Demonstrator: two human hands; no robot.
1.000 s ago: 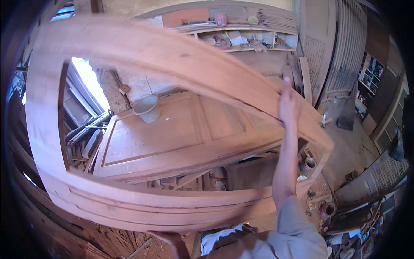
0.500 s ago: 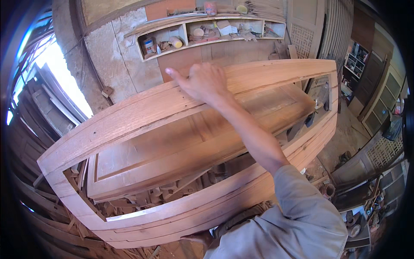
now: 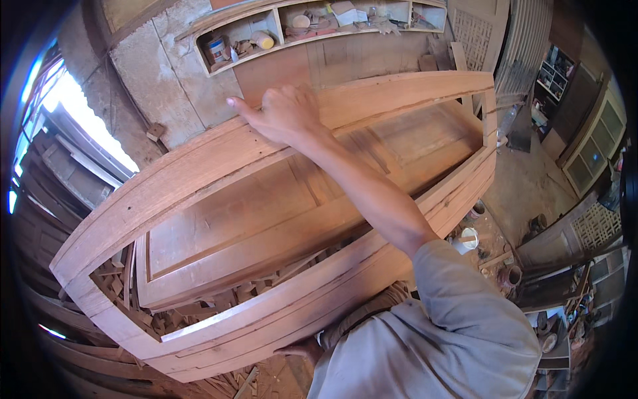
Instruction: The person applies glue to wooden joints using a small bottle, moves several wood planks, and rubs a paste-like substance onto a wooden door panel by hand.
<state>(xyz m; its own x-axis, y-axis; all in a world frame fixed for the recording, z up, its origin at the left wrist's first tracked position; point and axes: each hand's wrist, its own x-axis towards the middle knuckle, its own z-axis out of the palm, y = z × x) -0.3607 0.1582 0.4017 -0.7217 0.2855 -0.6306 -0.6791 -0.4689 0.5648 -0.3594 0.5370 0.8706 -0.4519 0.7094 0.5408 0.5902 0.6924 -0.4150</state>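
Observation:
A large wooden door frame (image 3: 199,166), pale reddish with a wide rectangular opening, lies across the view from left to upper right. My right hand (image 3: 286,116) grips its far rail, fingers curled over the outer edge and thumb pointing left. Along the near rail, my left hand (image 3: 302,349) is at the lower edge, partly hidden by the frame and my shirt. Its fingers seem to hold that edge from beneath. Through the opening shows a panelled wooden door (image 3: 266,219), lying beneath the frame.
Wood offcuts (image 3: 179,316) lie under the panelled door. At the back, a wall shelf (image 3: 279,33) holds jars and small items. Curved boards (image 3: 66,179) lean at the left. On the floor to the right stand a white bucket (image 3: 467,241) and an open tin (image 3: 510,276).
The frame's right end and my right hand have shifted left in the view, and its far edge sits higher. A white bucket now shows beside the near rail. Both hands keep their places on the frame.

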